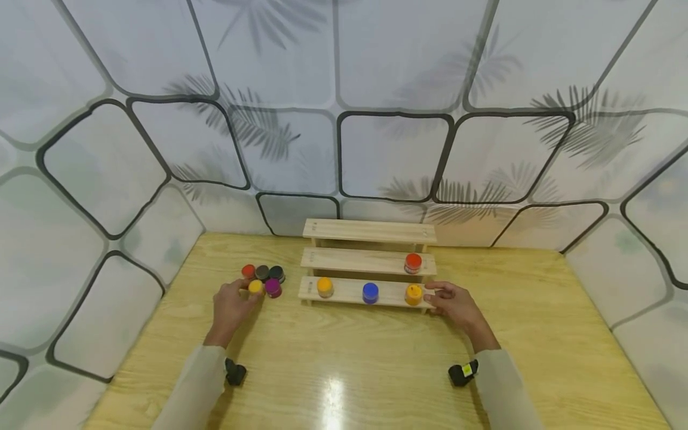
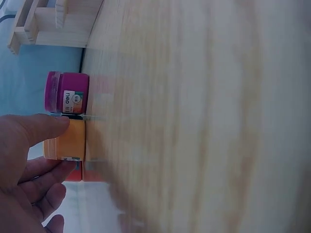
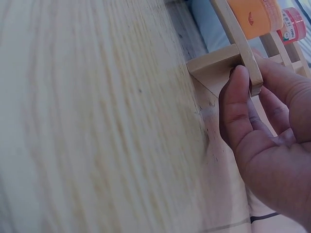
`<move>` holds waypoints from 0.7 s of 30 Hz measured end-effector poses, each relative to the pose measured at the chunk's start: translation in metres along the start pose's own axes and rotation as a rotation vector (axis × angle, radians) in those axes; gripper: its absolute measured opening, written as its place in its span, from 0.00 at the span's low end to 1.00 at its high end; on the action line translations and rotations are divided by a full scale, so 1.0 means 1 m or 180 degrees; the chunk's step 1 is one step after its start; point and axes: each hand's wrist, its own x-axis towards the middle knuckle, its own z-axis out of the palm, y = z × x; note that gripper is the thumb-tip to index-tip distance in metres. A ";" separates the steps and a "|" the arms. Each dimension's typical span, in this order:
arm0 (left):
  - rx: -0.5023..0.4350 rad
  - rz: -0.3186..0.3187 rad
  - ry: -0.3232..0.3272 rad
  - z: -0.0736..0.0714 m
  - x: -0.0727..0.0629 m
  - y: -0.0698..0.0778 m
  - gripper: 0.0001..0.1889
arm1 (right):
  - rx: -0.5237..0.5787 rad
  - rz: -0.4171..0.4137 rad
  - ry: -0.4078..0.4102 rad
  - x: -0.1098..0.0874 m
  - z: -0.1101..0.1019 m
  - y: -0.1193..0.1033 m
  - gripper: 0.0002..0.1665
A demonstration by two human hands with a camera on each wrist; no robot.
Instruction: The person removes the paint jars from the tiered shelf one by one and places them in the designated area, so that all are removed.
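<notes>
My left hand [image 1: 232, 307] pinches a yellow paint jar [image 2: 72, 141] between thumb and fingers, at the table's left. Right beside it stands a purple paint jar [image 2: 75, 92] with a deli label; a red jar [image 1: 248, 272] and two dark jars [image 1: 261, 273] sit just behind. At the other side, my right hand [image 1: 457, 304] grips the right end of the lowest step of a three-step wooden rack [image 3: 248, 63], thumb on one face and fingers on the other. Close by its fingertips, an orange-yellow jar [image 1: 413, 294] stands on that step.
The lowest step also holds a yellow jar [image 1: 325, 287] at its left and a blue jar [image 1: 370, 293] in the middle. On the middle step, a red jar [image 1: 412, 263] stands at the right. A patterned wall [image 1: 392, 155] rises behind the wooden table [image 1: 365, 364].
</notes>
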 end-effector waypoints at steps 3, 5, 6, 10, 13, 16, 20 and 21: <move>-0.0002 0.0002 -0.0014 0.000 0.002 -0.001 0.23 | 0.0046 0.0017 -0.0025 0.000 0.000 -0.001 0.29; -0.0014 0.0015 -0.0027 0.000 0.003 -0.001 0.23 | 0.0082 0.0024 -0.0028 0.000 0.000 -0.002 0.29; -0.0021 0.0032 -0.0031 0.000 0.003 0.000 0.22 | 0.0082 0.0015 -0.0030 0.000 0.000 -0.002 0.29; -0.0078 0.0094 -0.0042 -0.001 0.004 0.003 0.19 | 0.0104 -0.0010 -0.0027 -0.001 0.001 -0.004 0.28; -0.0095 0.0102 -0.0045 -0.001 0.004 0.005 0.18 | 0.0121 -0.0007 -0.0035 0.000 0.001 -0.004 0.27; -0.0084 0.0110 -0.0025 -0.001 0.003 0.006 0.18 | 0.0130 0.0003 -0.0039 0.000 0.001 -0.002 0.26; -0.0062 0.0115 -0.0005 0.001 0.004 0.004 0.18 | 0.0122 0.0023 -0.0042 -0.001 0.001 -0.004 0.27; -0.0059 0.0113 -0.0005 0.002 0.003 0.004 0.18 | 0.0105 0.0018 -0.0051 -0.001 0.001 -0.005 0.27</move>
